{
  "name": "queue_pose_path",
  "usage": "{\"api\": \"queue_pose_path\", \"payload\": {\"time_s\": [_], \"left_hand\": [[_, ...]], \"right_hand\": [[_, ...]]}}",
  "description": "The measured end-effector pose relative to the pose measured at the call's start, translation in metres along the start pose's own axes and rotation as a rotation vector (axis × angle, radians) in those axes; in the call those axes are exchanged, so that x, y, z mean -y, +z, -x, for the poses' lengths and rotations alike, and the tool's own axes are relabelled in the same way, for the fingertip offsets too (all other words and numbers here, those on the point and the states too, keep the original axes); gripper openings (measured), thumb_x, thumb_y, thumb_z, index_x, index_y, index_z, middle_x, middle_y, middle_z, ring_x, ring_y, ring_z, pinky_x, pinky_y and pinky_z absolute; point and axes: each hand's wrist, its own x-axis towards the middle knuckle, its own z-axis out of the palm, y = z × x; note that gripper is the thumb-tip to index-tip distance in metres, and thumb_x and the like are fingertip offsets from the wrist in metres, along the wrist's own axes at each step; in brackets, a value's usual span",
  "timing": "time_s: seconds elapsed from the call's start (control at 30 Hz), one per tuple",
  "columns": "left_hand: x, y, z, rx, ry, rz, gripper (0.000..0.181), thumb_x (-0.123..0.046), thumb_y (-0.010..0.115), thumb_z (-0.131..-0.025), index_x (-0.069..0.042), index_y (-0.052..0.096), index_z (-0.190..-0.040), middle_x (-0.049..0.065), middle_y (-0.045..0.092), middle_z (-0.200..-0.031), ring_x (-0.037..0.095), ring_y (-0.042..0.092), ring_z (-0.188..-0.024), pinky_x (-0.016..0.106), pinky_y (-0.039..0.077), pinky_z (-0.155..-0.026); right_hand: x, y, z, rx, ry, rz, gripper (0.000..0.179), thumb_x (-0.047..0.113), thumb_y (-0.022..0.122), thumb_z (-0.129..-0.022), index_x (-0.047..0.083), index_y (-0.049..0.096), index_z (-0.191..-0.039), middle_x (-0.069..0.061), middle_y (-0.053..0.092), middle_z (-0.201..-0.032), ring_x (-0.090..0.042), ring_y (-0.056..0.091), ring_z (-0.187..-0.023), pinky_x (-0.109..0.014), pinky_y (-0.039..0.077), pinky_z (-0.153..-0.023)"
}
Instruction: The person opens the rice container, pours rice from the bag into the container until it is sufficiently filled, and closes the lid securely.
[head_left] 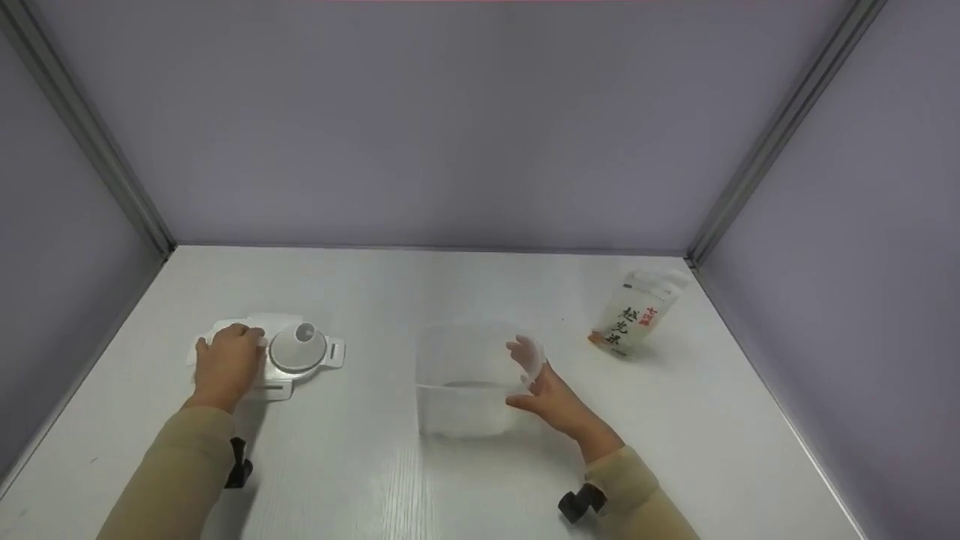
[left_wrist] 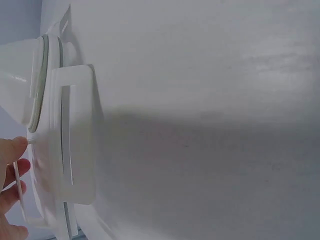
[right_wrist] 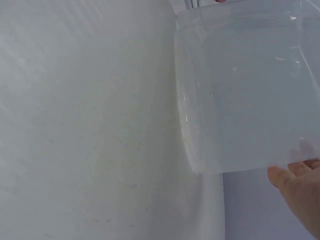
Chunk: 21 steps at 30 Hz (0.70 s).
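Note:
On the left of the table is a white plastic lid [head_left: 277,386] with slotted side flaps and a round cap [head_left: 295,351]. My left hand [head_left: 229,364] lies over its left part; in the left wrist view, thumb and fingers [left_wrist: 11,150] grip the lid's thin raised handle [left_wrist: 21,192]. A clear plastic container [head_left: 465,412] stands at the table's middle. Beside its right side, my right hand [head_left: 551,394] has fingers and thumb spread apart. Seen from the right wrist, fingertips show blurred through the container [right_wrist: 250,95] near its edge, with the thumb by that edge.
At the back right, a printed bag of rice [head_left: 634,315] leans on the white table [head_left: 360,487]. Grey panels [head_left: 465,120] enclose the table at the back and both sides. Dark wrist mounts [head_left: 581,502] are strapped at both sleeves.

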Motion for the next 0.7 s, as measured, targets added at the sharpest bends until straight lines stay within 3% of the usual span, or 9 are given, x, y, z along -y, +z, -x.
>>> {"api": "queue_pose_path", "payload": {"time_s": [0.2,0.53,0.7], "left_hand": [[0.002,0.008,-0.002,0.018,0.015,-0.066,0.027,0.000,0.050,-0.092,0.010,0.054,-0.117,0.033,0.051,-0.113,0.051,0.047,-0.105,0.066,0.036,-0.081],[0.000,0.016,0.005,-0.046,-0.014,-0.047,0.026,-0.001,0.052,-0.092,0.009,0.055,-0.116,0.033,0.052,-0.113,0.050,0.049,-0.105,0.061,0.041,-0.082],[-0.001,0.020,0.009,-0.086,-0.020,-0.050,0.027,-0.001,0.053,-0.092,0.009,0.055,-0.116,0.033,0.052,-0.113,0.050,0.049,-0.107,0.065,0.036,-0.086]], "right_hand": [[-0.001,-0.001,0.000,0.004,0.006,0.013,0.090,0.014,0.070,-0.084,0.006,0.007,-0.149,-0.016,0.019,-0.152,-0.031,0.015,-0.139,-0.053,0.018,-0.107],[0.001,0.001,0.003,0.026,-0.004,0.002,0.091,0.013,0.069,-0.085,0.005,0.006,-0.149,-0.016,0.017,-0.152,-0.031,0.013,-0.140,-0.053,0.017,-0.108],[0.003,0.001,0.005,0.027,-0.001,0.005,0.091,0.013,0.070,-0.084,0.006,0.006,-0.149,-0.015,0.018,-0.152,-0.031,0.013,-0.140,-0.053,0.017,-0.108]]}}
